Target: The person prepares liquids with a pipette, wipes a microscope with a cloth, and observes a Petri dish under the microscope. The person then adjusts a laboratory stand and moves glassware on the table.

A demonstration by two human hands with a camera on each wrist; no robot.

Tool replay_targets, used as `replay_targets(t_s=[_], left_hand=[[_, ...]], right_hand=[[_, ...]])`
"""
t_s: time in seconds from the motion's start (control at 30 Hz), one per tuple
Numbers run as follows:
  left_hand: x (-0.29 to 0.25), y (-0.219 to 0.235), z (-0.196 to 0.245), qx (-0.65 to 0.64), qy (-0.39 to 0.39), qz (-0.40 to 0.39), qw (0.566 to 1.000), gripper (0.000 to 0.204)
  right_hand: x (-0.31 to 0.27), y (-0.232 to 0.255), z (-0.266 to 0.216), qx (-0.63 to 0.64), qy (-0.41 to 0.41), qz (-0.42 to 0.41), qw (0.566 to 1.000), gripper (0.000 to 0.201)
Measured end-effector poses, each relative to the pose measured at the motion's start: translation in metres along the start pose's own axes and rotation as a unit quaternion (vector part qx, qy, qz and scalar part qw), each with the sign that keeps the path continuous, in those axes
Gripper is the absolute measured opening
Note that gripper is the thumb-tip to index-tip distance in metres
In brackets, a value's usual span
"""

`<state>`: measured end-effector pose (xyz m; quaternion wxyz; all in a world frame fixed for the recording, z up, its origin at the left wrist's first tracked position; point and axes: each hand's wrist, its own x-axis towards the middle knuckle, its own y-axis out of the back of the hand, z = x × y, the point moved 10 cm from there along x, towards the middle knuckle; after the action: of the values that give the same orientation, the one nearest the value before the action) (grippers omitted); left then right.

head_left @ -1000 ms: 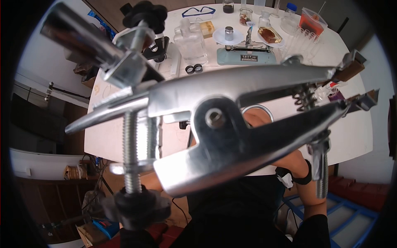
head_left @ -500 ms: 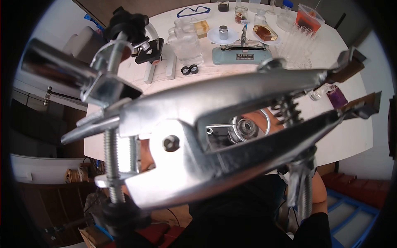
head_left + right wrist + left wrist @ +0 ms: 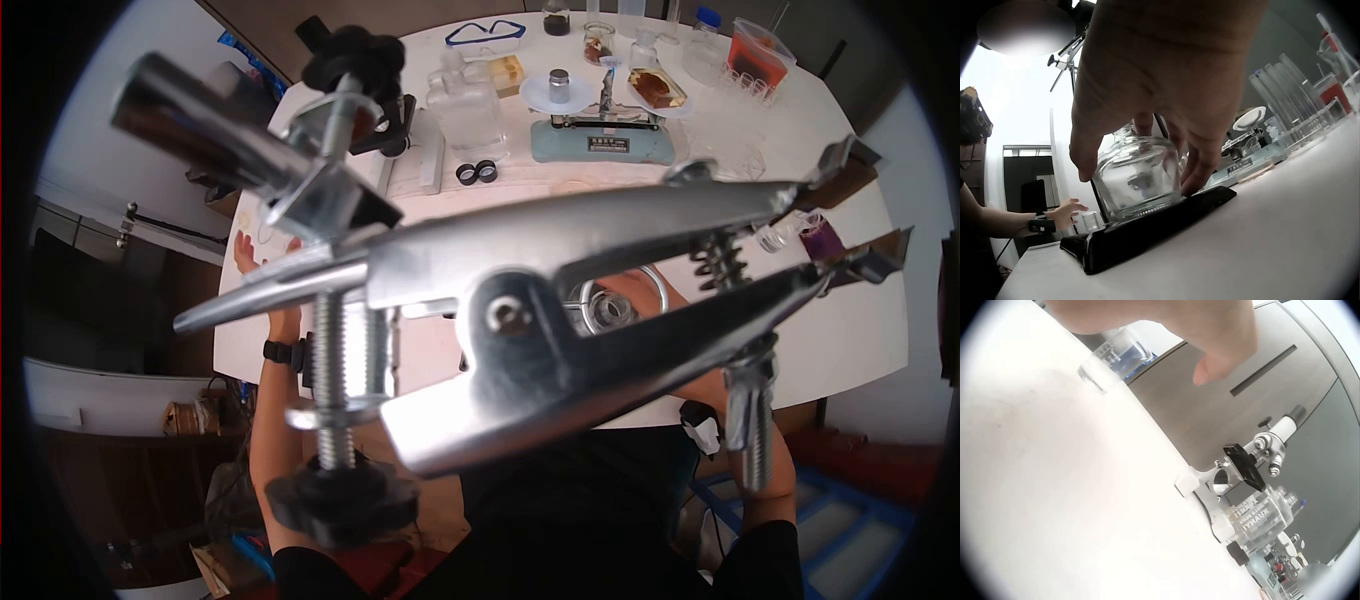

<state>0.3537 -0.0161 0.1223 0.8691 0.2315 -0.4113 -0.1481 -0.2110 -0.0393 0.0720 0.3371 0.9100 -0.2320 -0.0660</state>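
In the left wrist view my left hand [image 3: 1210, 328] reaches over a small clear beaker [image 3: 1110, 362] that stands by the table's edge. The right wrist view shows the fingers of that hand spread beside the beaker. My right hand [image 3: 1166, 81] has its thumb and fingers curled round a squat clear glass bottle [image 3: 1138, 178], seen low over the black stand base [image 3: 1147, 234]. From above, a metal ring [image 3: 663, 290] circles the bottle's top. A large metal clamp [image 3: 620, 230] fills the middle of the head view and hides part of both arms.
A microscope [image 3: 1272, 440] and clear bottles [image 3: 1263, 519] stand at the back left. Behind the clamp are a blue-green balance [image 3: 600, 145], two black-rimmed lenses [image 3: 476, 173], safety glasses [image 3: 485, 33] and a red-filled container [image 3: 760, 58]. Test tubes [image 3: 1282, 94] stand in a rack.
My left hand has come out from behind the clamp and moved far to the left, beside the beaker. The right hand stays at the glass bottle. The head view has shifted slightly.
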Motion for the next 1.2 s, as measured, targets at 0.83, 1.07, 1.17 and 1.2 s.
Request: replay_targets(t_s=[0.83,1.07,1.17,1.2], left_hand=[[-0.168,0.062,0.003,-0.100,0.158,-0.022,0.982,0.088],[-0.161,0.059,0.136,-0.255,-0.002,-0.113,0.960,0.089],[-0.160,0.057,0.185,-0.308,-0.032,-0.150,0.939,0.091],[-0.161,0.055,0.201,-0.348,-0.053,-0.169,0.921,0.093]], right_hand=[[-0.009,-0.002,-0.003,0.035,0.017,0.024,0.999,0.041],[-0.003,0.004,-0.018,0.063,0.038,0.016,0.997,0.062],[-0.003,0.011,-0.017,0.015,0.033,0.028,0.999,0.080],[-0.004,0.013,-0.014,0.014,0.031,0.029,0.999,0.080]])
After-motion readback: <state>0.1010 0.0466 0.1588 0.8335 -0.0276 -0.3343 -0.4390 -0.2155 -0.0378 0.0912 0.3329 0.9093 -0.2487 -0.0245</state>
